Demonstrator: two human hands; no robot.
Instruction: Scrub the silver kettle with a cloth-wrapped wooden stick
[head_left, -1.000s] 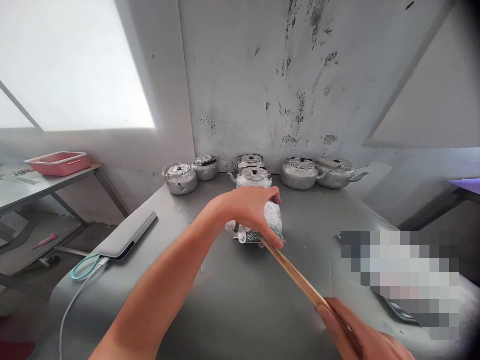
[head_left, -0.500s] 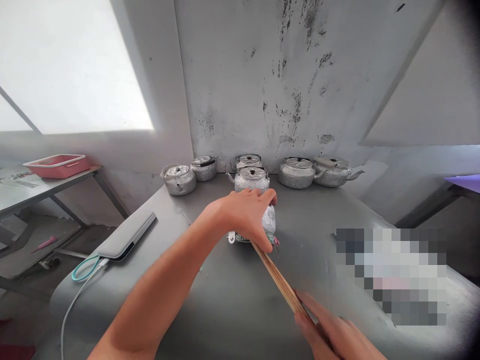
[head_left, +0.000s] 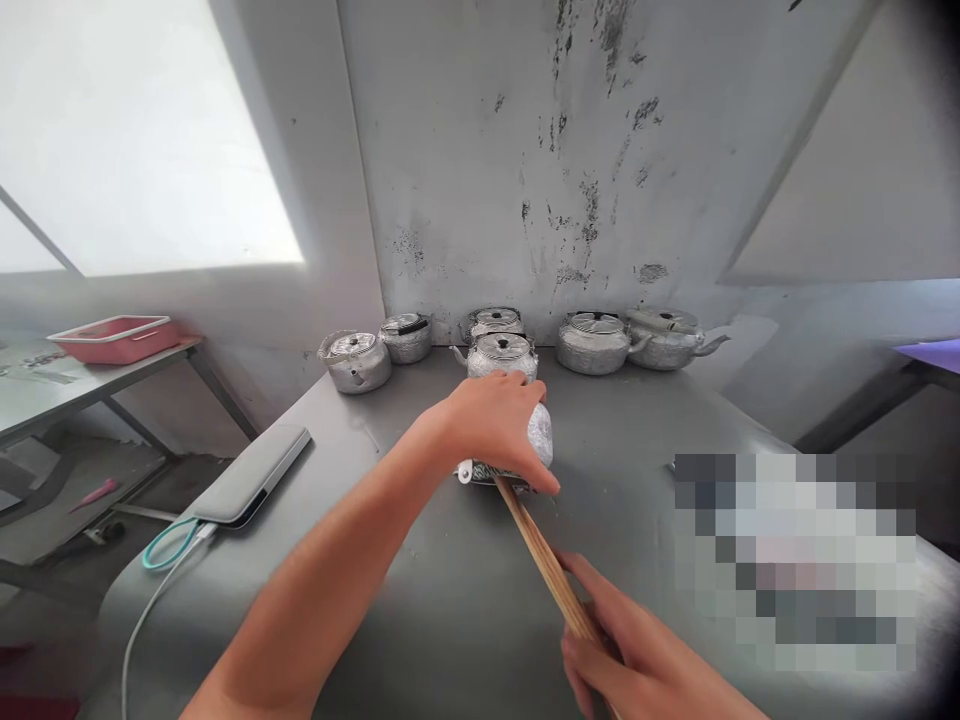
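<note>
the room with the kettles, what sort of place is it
Perhaps a small workroom, though no sign confirms it: several metal kettles stand along the far part of a grey table, the wall behind has dark patches, and a side table holds a pink basket.

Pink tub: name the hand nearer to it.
Left. The left hand is well right of the tub; the right hand is farther right and lower in view.

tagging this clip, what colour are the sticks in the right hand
Tan, a light wood brown; the sticks show best in the head view.
</note>
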